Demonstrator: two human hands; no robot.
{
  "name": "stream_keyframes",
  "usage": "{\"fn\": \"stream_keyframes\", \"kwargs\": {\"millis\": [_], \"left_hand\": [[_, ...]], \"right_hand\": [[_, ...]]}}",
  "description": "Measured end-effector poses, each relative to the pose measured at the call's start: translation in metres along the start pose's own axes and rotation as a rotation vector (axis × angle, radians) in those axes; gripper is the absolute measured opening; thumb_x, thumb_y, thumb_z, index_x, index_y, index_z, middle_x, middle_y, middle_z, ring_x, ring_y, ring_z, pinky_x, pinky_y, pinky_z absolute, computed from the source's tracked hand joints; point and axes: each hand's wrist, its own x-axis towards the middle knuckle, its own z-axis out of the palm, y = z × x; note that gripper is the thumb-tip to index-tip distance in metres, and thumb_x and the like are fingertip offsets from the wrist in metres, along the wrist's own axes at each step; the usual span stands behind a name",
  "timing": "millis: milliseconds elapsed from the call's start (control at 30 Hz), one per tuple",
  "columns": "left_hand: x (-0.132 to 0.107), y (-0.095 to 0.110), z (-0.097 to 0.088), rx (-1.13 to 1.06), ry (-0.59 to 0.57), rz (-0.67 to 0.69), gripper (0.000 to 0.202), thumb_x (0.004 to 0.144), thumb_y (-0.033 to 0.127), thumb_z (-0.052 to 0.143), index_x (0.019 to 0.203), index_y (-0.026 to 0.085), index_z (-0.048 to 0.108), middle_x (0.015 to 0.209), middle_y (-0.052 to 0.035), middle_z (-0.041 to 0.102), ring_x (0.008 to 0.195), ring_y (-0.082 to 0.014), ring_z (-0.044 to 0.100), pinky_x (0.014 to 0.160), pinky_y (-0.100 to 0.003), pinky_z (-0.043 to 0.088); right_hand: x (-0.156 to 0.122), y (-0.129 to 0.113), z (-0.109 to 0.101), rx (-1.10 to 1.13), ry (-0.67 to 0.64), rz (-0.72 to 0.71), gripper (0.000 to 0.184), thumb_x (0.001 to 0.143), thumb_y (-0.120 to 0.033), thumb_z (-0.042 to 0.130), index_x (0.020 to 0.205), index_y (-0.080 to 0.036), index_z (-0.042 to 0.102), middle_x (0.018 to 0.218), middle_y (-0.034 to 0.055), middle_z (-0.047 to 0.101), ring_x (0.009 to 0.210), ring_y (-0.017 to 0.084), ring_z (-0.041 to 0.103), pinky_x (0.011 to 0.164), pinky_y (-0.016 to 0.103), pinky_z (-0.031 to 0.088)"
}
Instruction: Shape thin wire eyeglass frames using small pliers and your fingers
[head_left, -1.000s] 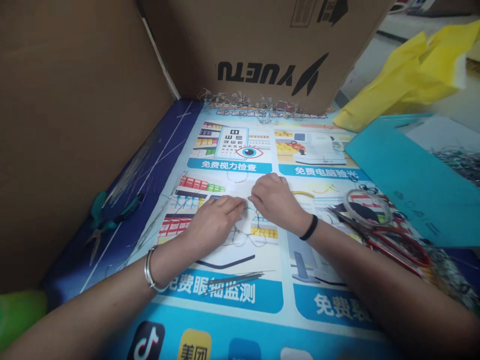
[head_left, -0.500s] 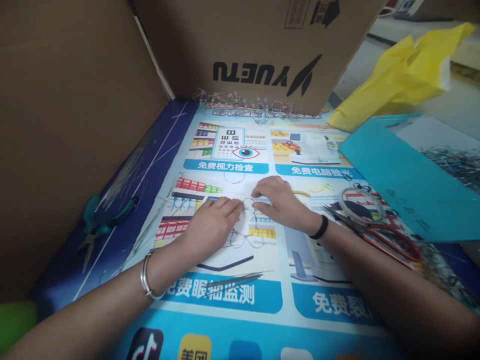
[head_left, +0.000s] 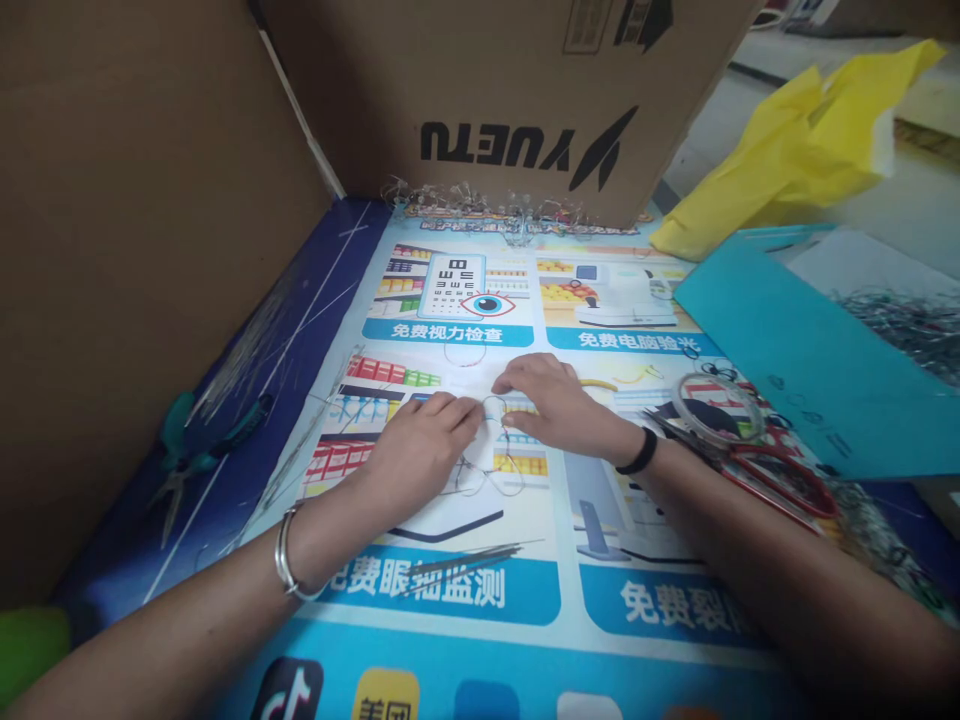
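Thin wire bent into several joined loops [head_left: 495, 397] lies on the printed mat [head_left: 574, 490] between my hands. My left hand [head_left: 427, 450] rests palm down on its left side, fingers pressed together, with the tips at the wire's upper loop; the exact pinch is hidden beneath them. Across from it, my right hand [head_left: 553, 402] curves over the upper right, thumb and forefinger apart, the thumb tip close to the wire. A separate thin wire ring [head_left: 465, 364] is above my left hand. Straight dark wires [head_left: 472, 566] lie below the loops.
Teal-handled pliers [head_left: 180, 455] and loose wires [head_left: 244, 355] are at left. Red-handled scissors [head_left: 780, 480] and a clear round spool [head_left: 718, 408] lie at right. Behind stands a cardboard wall [head_left: 517, 80] with tangled wire pieces along its foot. A blue box [head_left: 810, 370] holds more wire.
The whole view has shifted slightly. My right hand's fingertips have moved a little left over the upper loop; my left hand keeps its place.
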Motion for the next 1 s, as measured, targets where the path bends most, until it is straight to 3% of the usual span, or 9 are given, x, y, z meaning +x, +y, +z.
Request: {"fn": "stream_keyframes", "kwargs": {"millis": [133,300,433,600,733,833,1000], "left_hand": [[-0.001,-0.003,0.005,-0.079,0.042,-0.023,0.038,0.085,0.011,0.045,0.121,0.017,0.053,0.121,-0.0080,0.059,0.104,-0.0241,0.051,0.082,-0.039,0.045],[-0.002,-0.015,0.015,-0.308,0.220,-0.127,0.029,0.087,0.015,0.045,0.113,0.017,0.057,0.110,-0.0066,0.064,0.100,-0.0196,0.056,0.088,-0.038,0.046],[-0.001,-0.020,0.015,-0.414,0.283,-0.219,0.025,0.087,0.016,0.046,0.108,0.016,0.059,0.102,-0.0072,0.066,0.097,-0.0190,0.057,0.085,-0.037,0.048],[-0.002,-0.021,0.014,-0.453,0.259,-0.268,0.022,0.087,0.019,0.047,0.104,0.017,0.062,0.098,-0.0065,0.067,0.096,-0.0192,0.058,0.084,-0.036,0.048],[0.002,-0.023,0.011,-0.520,0.241,-0.283,0.020,0.087,0.021,0.048,0.098,0.018,0.063,0.096,-0.0048,0.067,0.094,-0.0182,0.058,0.084,-0.034,0.046],[0.010,-0.025,0.005,-0.558,0.156,-0.301,0.020,0.087,0.027,0.048,0.095,0.019,0.064,0.093,-0.0042,0.067,0.091,-0.0183,0.058,0.082,-0.033,0.046],[0.031,-0.019,-0.001,-0.493,-0.003,-0.318,0.017,0.081,0.033,0.056,0.087,0.019,0.063,0.086,-0.0044,0.063,0.083,-0.0194,0.057,0.070,-0.032,0.044]], "right_hand": [[-0.002,-0.002,0.001,0.008,0.003,0.015,0.028,0.075,-0.029,0.061,0.103,-0.025,0.058,0.116,0.0059,0.054,0.111,0.026,0.041,0.089,0.043,0.029],[-0.004,0.001,0.004,0.016,0.056,-0.036,0.026,0.078,-0.032,0.058,0.103,-0.024,0.059,0.114,0.0062,0.055,0.109,0.026,0.043,0.090,0.043,0.030],[-0.008,0.003,-0.006,-0.090,0.072,-0.077,0.033,0.079,-0.035,0.056,0.109,-0.022,0.057,0.117,0.0086,0.054,0.110,0.027,0.043,0.090,0.043,0.032],[-0.027,0.006,-0.026,-0.433,0.063,-0.014,0.051,0.072,-0.040,0.061,0.118,-0.020,0.053,0.119,0.0156,0.052,0.105,0.035,0.043,0.080,0.046,0.036],[-0.041,0.010,-0.032,-0.503,-0.056,0.044,0.045,0.074,-0.030,0.055,0.117,-0.018,0.051,0.106,0.0148,0.056,0.092,0.028,0.048,0.071,0.037,0.038],[-0.040,0.011,-0.030,-0.563,-0.111,0.018,0.040,0.077,-0.027,0.048,0.116,-0.015,0.052,0.100,0.0139,0.055,0.090,0.026,0.048,0.070,0.034,0.036],[-0.035,0.010,-0.017,-0.724,-0.006,0.029,0.032,0.075,-0.018,0.045,0.104,-0.011,0.057,0.087,0.0142,0.054,0.079,0.026,0.045,0.065,0.035,0.029]]}}
